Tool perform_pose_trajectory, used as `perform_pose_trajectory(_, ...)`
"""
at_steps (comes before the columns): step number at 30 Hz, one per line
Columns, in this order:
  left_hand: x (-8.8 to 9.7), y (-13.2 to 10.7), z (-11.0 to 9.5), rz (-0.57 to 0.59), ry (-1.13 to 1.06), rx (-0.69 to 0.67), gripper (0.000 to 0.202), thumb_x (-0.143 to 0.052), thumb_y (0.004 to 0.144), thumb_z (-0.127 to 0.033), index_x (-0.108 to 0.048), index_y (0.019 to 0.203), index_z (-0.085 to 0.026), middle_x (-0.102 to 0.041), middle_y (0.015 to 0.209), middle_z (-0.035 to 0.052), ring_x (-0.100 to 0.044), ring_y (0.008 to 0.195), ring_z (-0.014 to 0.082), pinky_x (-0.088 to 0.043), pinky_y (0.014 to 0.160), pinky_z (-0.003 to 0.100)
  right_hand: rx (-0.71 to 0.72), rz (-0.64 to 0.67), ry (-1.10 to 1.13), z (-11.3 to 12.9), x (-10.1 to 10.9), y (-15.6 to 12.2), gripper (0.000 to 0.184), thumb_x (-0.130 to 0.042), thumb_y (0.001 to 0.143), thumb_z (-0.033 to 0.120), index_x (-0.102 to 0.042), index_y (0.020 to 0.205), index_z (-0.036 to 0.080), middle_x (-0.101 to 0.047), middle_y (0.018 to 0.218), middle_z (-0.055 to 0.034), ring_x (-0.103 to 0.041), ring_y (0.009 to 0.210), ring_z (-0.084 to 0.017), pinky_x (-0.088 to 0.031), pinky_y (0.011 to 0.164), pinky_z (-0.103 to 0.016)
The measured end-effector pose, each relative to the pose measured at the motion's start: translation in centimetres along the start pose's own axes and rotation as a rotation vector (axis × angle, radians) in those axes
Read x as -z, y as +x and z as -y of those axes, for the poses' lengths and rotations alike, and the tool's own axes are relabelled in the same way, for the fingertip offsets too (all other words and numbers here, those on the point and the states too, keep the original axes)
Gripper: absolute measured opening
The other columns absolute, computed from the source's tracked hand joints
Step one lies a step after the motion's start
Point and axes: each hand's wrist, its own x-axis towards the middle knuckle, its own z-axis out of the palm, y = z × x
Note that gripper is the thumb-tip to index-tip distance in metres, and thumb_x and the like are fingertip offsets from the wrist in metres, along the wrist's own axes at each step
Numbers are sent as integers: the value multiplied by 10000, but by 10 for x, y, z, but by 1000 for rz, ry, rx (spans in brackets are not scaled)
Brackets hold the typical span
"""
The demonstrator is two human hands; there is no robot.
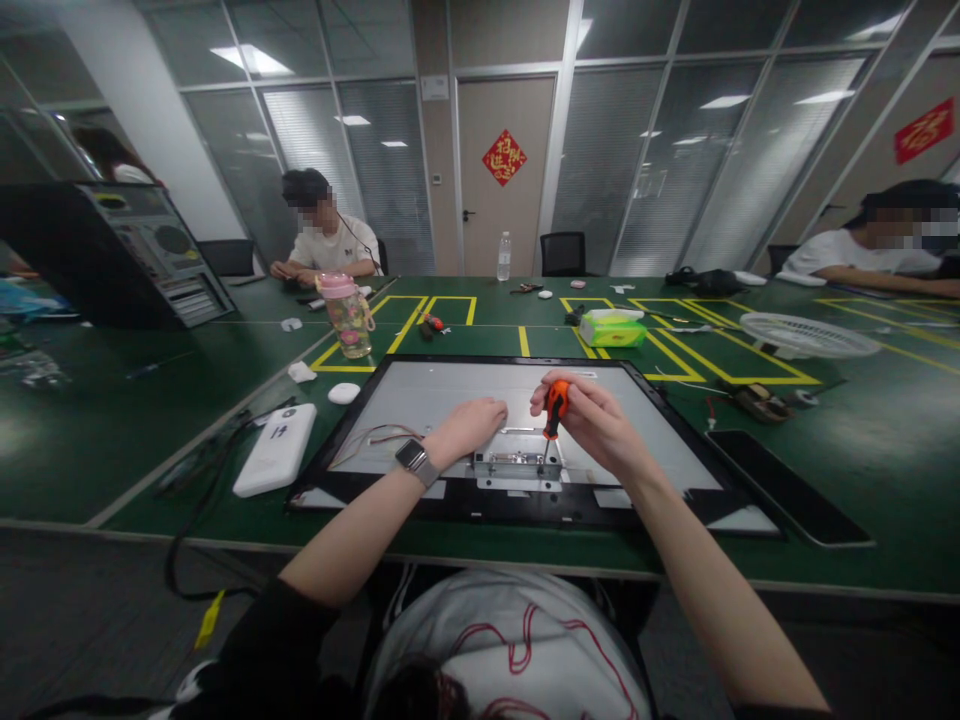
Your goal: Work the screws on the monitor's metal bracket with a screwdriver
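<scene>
My right hand (592, 415) grips an orange and black screwdriver (556, 408) by its handle. The shaft points down, its tip at the right end of a small metal bracket (514, 458) near the panel's front edge. My left hand (472, 428), with a watch on its wrist, rests on the display panel (427, 385) just behind and left of the bracket. Its fingers are loosely bent, and I see nothing held in them. The panel lies flat, grey-white with a black frame. Thin wires (375, 437) run across its left part.
A white power bank (276, 450), white case (344, 393) and pink-lidded bottle (346, 315) stand left. A black slab (787, 485) lies right. Behind are a green tissue pack (613, 328), white fan grille (806, 335), water bottle (504, 257) and computer case (142, 250). Co-workers sit across the table.
</scene>
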Motion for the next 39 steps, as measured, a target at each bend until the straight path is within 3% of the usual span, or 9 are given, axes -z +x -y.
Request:
perform_pose_trajectory(6, -2, 1, 3, -2, 4, 1, 316, -344, 1005, -208, -653, 1049, -157, -702, 1042, 111, -659, 952, 232, -488, 849, 329, 88, -98, -165, -4, 4, 2, 251, -691, 850, 411, -713, 1036, 244, -718, 855, -44, -678, 754, -197, -553, 759, -384)
perform_pose_trajectory(10, -6, 3, 7, -10, 4, -8, 314, -352, 1000, -203, -658, 1061, -167, -703, 1046, 96, -664, 935, 219, -488, 839, 312, 240, -319, -427, -11, 5, 2, 172, -787, 760, 332, -720, 895, 249, -650, 812, -12, -611, 727, -176, -523, 744, -360)
perform_pose_trajectory(13, -7, 3, 7, -17, 5, -6, 314, -352, 1000, -203, -660, 1054, -165, -705, 1040, 96, -665, 935, 216, -488, 842, 308, 373, -440, -625, -13, 5, 1, 98, -704, 839, 354, -705, 839, 256, -602, 790, -16, -558, 780, -192, -470, 817, -379)
perform_pose_trajectory(18, -7, 2, 7, -19, 10, -7, 324, -345, 998, -196, -661, 1056, -160, -704, 1045, 109, -663, 938, 217, -491, 848, 313, 344, -330, -597, -13, 2, -1, 295, -433, 985, 361, -695, 1054, 244, -637, 859, -48, -587, 815, -219, -452, 781, -379)
perform_pose_trajectory(24, -6, 3, 6, -7, 23, 2, 318, -348, 1003, -204, -658, 1064, -165, -706, 1036, 101, -669, 924, 217, -492, 831, 312, 389, -353, -689, -17, 6, 1, 128, -672, 860, 304, -697, 973, 249, -575, 825, -20, -537, 783, -195, -434, 744, -337)
perform_pose_trajectory(26, -6, 3, 6, 4, 28, 7, 316, -352, 1000, -197, -659, 1063, -163, -707, 1033, 100, -670, 929, 217, -491, 834, 310, 419, -355, -726, -16, 7, 2, 104, -646, 876, 298, -699, 949, 247, -566, 837, -23, -542, 814, -201, -436, 768, -343)
perform_pose_trajectory(30, -6, 4, 5, -8, 26, 4, 311, -359, 996, -192, -663, 1055, -157, -710, 1037, 105, -670, 945, 223, -491, 838, 312, 398, -263, -684, -14, 5, 1, 267, -442, 975, 269, -680, 1097, 252, -634, 963, -53, -591, 886, -211, -456, 806, -365)
perform_pose_trajectory(36, -5, 3, 5, -11, 22, -3, 313, -353, 1001, -202, -659, 1044, -159, -710, 1013, 106, -671, 923, 220, -491, 827, 314, 448, -357, -734, -19, 6, 2, 135, -676, 859, 268, -696, 992, 254, -558, 856, -22, -550, 821, -195, -449, 776, -348)
perform_pose_trajectory(39, -4, 3, 5, -8, 20, -2, 314, -350, 1001, -206, -659, 1033, -159, -709, 1005, 102, -671, 910, 219, -493, 817, 314, 444, -337, -720, -18, 6, 1, 164, -577, 924, 288, -698, 1031, 256, -588, 908, -40, -577, 876, -205, -457, 804, -361)
